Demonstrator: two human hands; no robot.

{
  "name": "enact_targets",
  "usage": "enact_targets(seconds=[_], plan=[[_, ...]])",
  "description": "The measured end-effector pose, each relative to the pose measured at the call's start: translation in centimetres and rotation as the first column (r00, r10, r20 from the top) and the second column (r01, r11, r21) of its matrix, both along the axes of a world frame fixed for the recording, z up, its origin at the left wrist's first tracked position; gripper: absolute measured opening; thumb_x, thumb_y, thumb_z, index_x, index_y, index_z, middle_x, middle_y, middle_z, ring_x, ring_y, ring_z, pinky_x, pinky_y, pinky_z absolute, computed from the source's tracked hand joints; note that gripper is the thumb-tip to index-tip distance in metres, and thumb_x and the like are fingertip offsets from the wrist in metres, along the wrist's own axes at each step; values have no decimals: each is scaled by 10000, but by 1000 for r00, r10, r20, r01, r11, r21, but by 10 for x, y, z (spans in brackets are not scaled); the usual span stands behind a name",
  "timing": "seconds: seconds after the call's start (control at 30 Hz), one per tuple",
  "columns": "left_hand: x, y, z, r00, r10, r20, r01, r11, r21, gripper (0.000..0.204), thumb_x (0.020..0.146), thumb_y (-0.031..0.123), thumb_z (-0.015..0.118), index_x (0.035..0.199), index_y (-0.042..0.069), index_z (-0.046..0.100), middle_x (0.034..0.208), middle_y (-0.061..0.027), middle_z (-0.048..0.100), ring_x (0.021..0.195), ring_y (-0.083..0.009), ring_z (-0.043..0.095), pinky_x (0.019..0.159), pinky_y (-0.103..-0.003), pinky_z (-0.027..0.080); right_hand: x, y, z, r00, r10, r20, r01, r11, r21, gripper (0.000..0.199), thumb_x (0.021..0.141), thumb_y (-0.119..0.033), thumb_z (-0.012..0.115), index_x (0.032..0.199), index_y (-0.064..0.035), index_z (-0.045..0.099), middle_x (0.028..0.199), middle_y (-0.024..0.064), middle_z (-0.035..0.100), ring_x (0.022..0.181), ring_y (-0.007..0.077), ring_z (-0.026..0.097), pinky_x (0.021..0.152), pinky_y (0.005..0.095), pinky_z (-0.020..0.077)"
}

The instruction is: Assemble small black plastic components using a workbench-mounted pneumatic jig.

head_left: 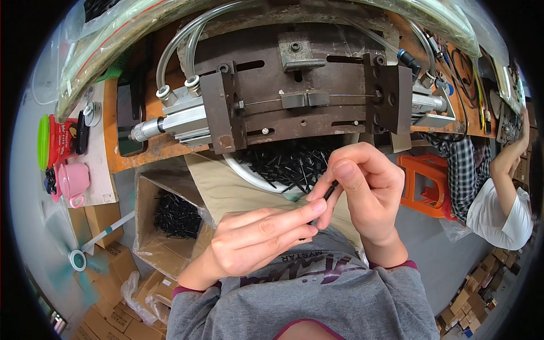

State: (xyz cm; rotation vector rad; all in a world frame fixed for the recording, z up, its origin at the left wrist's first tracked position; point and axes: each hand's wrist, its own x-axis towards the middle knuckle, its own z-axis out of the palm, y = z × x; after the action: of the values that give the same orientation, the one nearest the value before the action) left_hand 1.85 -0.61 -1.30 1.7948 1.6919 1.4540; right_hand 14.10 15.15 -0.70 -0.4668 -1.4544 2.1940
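In front of my chest both hands are close together. The thumb and forefinger of my right hand (pixel 368 187) pinch a thin black rod-shaped part (pixel 331 190). My left hand (pixel 255 235) lies alongside with its fingers pressed together, their tips meeting the lower end of that part. Another dark bit (pixel 305 239) shows under the left fingers; most of it is hidden. Just beyond my hands, a white bowl (pixel 258 180) on my lap holds many similar black parts (pixel 286 164). Further off stands a brown metal fixture (pixel 260 93) with small grey blocks (pixel 294 101) at its middle.
Air cylinders (pixel 190 116) with clear hoses flank the fixture on an orange-brown bench. Left are a phone (pixel 131 113), a pink cup (pixel 73 180), a fan (pixel 77 259) and a carton (pixel 148 224) of black parts. Right are an orange stool (pixel 422 184) and a co-worker's white-shirted body (pixel 498 218).
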Motion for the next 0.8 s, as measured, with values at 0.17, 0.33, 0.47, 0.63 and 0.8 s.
enact_targets(seconds=[0.17, 0.33, 0.47, 0.63, 0.8], plan=[[1, 3, 2, 1000, -4, 28, 4, 1000, -22, 319, 672, 38, 852, 964, -42, 749, 1163, -214, 709, 795, -243, 739, 683, -305, 622, 2, 1, -1, 1000, -13, 18, 12, 1000, 26, 127, 1019, -26, 568, 1017, 84, 631, 767, 127, 695, 566, 150, 681, 479, 232, 518], [2, 5, 2, 999, -8, 52, 9, 999, -30, 322, 672, 37, 849, 966, -45, 748, 1166, -217, 707, 799, -245, 740, 689, -307, 623, 3, 2, -1, 1000, -22, 17, 21, 999, 26, 130, 1019, -31, 573, 1008, 83, 634, 761, 124, 694, 562, 144, 677, 473, 230, 512], [1, 6, 1, 998, -14, 54, 15, 999, -32, 317, 676, 32, 843, 967, -49, 744, 1170, -225, 704, 794, -248, 739, 684, -309, 623, 3, 3, -1, 999, -21, 34, 19, 999, 50, 129, 1018, -30, 574, 1002, 82, 636, 757, 121, 694, 563, 140, 676, 473, 228, 510], [1, 7, 0, 998, -18, 64, 20, 999, -41, 314, 682, 40, 841, 966, -50, 741, 1167, -232, 703, 787, -252, 738, 672, -310, 620, 4, 5, -3, 999, -24, 41, 21, 997, 71, 127, 1018, -26, 574, 998, 82, 638, 752, 118, 694, 564, 138, 677, 473, 226, 508], [0, 8, 0, 999, -23, 43, 25, 999, -41, 321, 678, 47, 839, 967, -52, 740, 1165, -229, 705, 787, -255, 737, 673, -311, 617, 5, 4, -6, 1000, -24, 13, 24, 1000, 8, 131, 1022, -35, 568, 1034, 79, 630, 781, 128, 699, 557, 129, 664, 479, 226, 502]])
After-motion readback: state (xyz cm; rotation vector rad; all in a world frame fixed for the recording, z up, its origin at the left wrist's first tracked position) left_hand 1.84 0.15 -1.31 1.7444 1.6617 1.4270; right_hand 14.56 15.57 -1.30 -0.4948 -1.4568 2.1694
